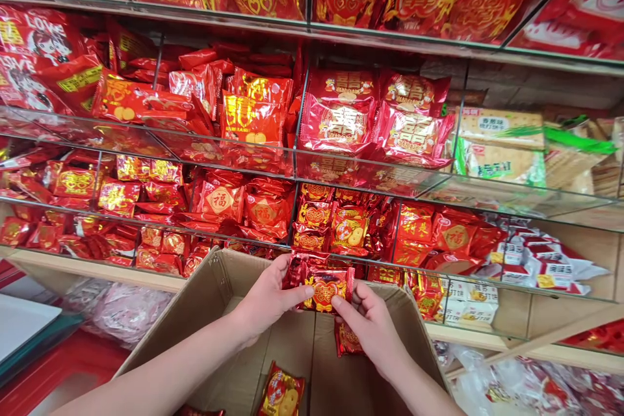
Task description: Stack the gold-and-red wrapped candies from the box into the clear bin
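Together, left hand (266, 299) and right hand (373, 325) pinch a glossy red packet (325, 289); gold emblem, seemingly heart-shaped.

Held pkt (325, 289): red foil, gold heart motif. Box (195, 318): plain brown. Cracker pkts (502, 143): beige w/ green.

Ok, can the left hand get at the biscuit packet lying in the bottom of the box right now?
Probably yes: the cardboard box is open and nothing covers the biscuit packet. But the left hand and right hand both grip the red packets above it.
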The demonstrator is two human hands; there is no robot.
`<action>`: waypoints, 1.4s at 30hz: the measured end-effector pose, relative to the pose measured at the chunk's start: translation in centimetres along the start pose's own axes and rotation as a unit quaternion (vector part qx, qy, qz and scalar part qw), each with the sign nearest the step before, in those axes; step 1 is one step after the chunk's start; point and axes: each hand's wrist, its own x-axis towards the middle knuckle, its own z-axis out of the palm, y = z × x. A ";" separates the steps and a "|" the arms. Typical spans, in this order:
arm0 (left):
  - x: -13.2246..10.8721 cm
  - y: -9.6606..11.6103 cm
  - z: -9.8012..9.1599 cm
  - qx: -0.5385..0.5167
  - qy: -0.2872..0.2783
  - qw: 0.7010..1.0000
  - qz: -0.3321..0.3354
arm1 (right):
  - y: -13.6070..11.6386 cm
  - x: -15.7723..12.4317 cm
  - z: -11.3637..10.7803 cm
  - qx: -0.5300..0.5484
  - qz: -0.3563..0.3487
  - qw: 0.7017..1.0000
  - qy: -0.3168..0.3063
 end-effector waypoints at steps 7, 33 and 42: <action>-0.1 0.1 0.1 0.011 0.006 1.000 -0.002 | 0.2 -0.1 -0.3 -0.013 -0.002 1.000 -0.005; 0.2 0.2 0.2 -0.019 0.021 0.999 0.015 | 1.0 -0.4 -0.8 -0.425 -0.289 0.858 -0.011; 1.1 0.9 -0.8 -0.049 0.085 0.995 0.035 | -1.7 3.0 -2.8 -0.507 -0.372 0.760 0.166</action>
